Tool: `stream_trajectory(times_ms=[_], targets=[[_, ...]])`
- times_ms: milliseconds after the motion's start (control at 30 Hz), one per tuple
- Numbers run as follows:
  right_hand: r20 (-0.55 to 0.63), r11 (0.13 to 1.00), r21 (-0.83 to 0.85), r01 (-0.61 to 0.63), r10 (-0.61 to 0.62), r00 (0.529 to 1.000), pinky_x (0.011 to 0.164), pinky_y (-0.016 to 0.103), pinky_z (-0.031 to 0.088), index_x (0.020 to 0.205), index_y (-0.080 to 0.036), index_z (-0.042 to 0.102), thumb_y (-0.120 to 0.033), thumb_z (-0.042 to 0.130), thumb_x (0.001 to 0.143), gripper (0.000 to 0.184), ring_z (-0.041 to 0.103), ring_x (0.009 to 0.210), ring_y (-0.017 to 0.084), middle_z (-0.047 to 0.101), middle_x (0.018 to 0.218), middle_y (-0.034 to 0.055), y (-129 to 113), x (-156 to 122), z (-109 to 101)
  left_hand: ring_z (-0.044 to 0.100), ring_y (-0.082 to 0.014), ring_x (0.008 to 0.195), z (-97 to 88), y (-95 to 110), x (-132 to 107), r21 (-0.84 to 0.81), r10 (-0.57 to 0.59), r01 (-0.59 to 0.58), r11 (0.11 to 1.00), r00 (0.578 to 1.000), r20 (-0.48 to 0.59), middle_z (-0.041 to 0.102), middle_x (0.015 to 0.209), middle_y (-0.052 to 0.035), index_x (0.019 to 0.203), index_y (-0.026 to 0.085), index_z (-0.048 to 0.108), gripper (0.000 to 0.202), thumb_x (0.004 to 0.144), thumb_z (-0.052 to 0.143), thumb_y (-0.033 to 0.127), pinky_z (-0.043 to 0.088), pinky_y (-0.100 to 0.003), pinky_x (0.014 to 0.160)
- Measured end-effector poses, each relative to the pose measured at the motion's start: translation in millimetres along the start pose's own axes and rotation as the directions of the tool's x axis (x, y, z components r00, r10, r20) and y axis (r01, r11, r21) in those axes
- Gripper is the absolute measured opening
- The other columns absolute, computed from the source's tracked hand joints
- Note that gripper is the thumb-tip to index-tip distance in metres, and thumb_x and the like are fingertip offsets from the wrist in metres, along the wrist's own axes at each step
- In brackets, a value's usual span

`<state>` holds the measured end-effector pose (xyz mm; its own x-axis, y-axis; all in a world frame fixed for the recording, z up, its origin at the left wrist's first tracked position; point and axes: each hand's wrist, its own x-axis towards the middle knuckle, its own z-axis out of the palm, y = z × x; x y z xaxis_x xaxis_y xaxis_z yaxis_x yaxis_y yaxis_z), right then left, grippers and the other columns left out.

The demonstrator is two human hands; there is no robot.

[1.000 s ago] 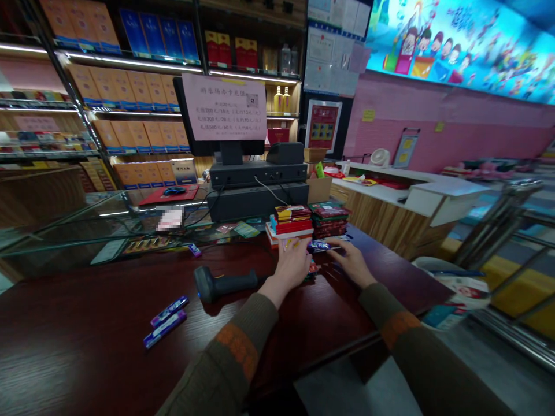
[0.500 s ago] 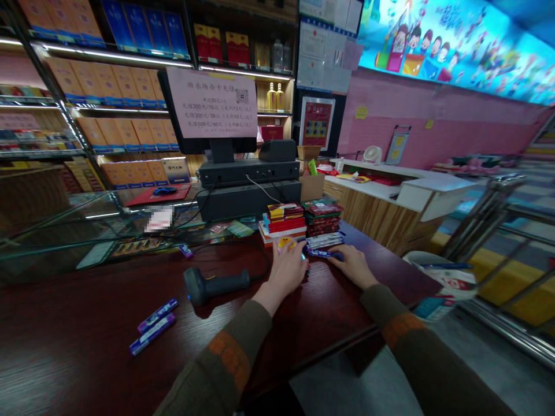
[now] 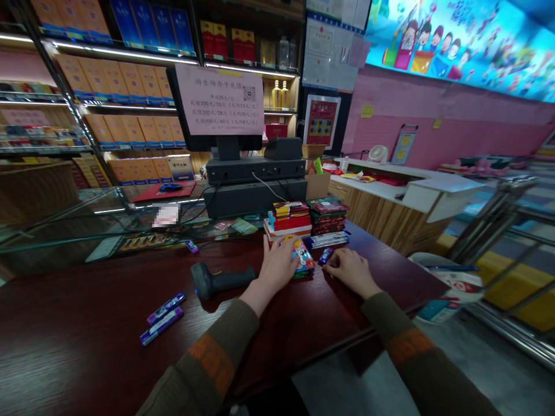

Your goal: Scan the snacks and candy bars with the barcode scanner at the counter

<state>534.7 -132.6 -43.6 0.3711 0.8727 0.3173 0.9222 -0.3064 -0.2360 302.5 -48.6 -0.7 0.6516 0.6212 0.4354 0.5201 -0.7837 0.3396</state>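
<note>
My left hand (image 3: pixel 277 264) is bent over a small stack of colourful flat packets (image 3: pixel 304 260), its thumb and index finger at the packets' edges. Its palm hides their left part. To the right, my right hand (image 3: pixel 352 271) has curled fingers at the near end of a small purple-blue candy pack (image 3: pixel 325 256), which lies on the dark red counter (image 3: pixel 286 341). Behind the hands lie blue-and-white stick packs (image 3: pixel 328 239), next to a pile of red and yellow packs (image 3: pixel 291 215) and a stack of dark red and green packets (image 3: pixel 328 215).
A barcode scanner (image 3: pixel 223 280) lies left of my left hand. Two purple stick packs (image 3: pixel 162 318) are farther left, and another small purple pack (image 3: pixel 191 247) lies near the glass case. A monitor (image 3: pixel 219 104) with a paper sign stands behind. A bin (image 3: pixel 451 283) stands at the right.
My left hand has shifted slightly left, and the colourful packets beside it now show. The purple-blue pack at my right hand has turned from crosswise to slanting. The view has swung slightly left.
</note>
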Motion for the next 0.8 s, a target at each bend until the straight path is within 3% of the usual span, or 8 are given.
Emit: stream_trajectory(times_ms=[167, 300, 500, 800], targets=[[-0.005, 0.998, -0.006, -0.058, 0.058, 0.998, 0.091, 0.047, 0.041, 0.122, -0.025, 0.061, -0.061, 0.061, 0.085, 0.052, 0.062, 0.107, 0.033, 0.071, 0.109, 0.0110, -8.9, 6.4, 6.6, 0.046, -0.0276, 0.138, -9.5, -3.6, -3.2, -0.009, -0.003, 0.003, 1.000, 1.000, -0.022, 0.061, 0.141, -0.0071, 0.142, 0.026, 0.046, 0.051, 0.092, 0.056, 0.025, 0.002, -0.067, 0.123], [-0.007, 0.997, -0.052, -0.051, 0.050, 0.999, 0.092, 0.048, 0.041, 0.121, -0.024, 0.064, -0.059, 0.061, 0.088, 0.048, 0.061, 0.112, 0.034, 0.071, 0.116, 0.0127, -14.7, 10.0, 9.5, 0.047, -0.0267, 0.137, -18.0, -2.9, -5.3, -0.021, -0.016, 0.015, 1.000, 1.000, -0.022, 0.062, 0.139, -0.0060, 0.140, 0.027, 0.048, 0.048, 0.093, 0.056, 0.024, 0.002, -0.066, 0.123], [0.026, 0.988, -0.134, -0.076, 0.080, 0.996, 0.085, 0.040, 0.041, 0.117, -0.025, 0.066, -0.039, 0.057, 0.095, 0.028, 0.060, 0.111, 0.030, 0.069, 0.118, 0.0109, -7.4, 14.5, 7.9, 0.046, -0.0258, 0.137, -24.8, -10.0, -11.3, -0.028, -0.004, 0.003, 1.000, 0.999, -0.047, 0.062, 0.139, -0.0065, 0.140, 0.028, 0.049, 0.045, 0.095, 0.054, 0.024, 0.000, -0.065, 0.123], [-0.108, 0.936, -0.082, -0.342, 0.333, 0.937, 0.087, 0.046, 0.041, 0.119, -0.023, 0.063, -0.039, 0.053, 0.093, 0.032, 0.058, 0.112, 0.034, 0.068, 0.117, 0.0126, 22.2, 28.0, 8.0, 0.048, -0.0255, 0.136, -33.4, -19.7, -15.7, 0.014, -0.036, 0.037, 0.999, 0.995, -0.092, 0.063, 0.138, -0.0064, 0.137, 0.027, 0.050, 0.044, 0.094, 0.055, 0.024, 0.003, -0.067, 0.123]])
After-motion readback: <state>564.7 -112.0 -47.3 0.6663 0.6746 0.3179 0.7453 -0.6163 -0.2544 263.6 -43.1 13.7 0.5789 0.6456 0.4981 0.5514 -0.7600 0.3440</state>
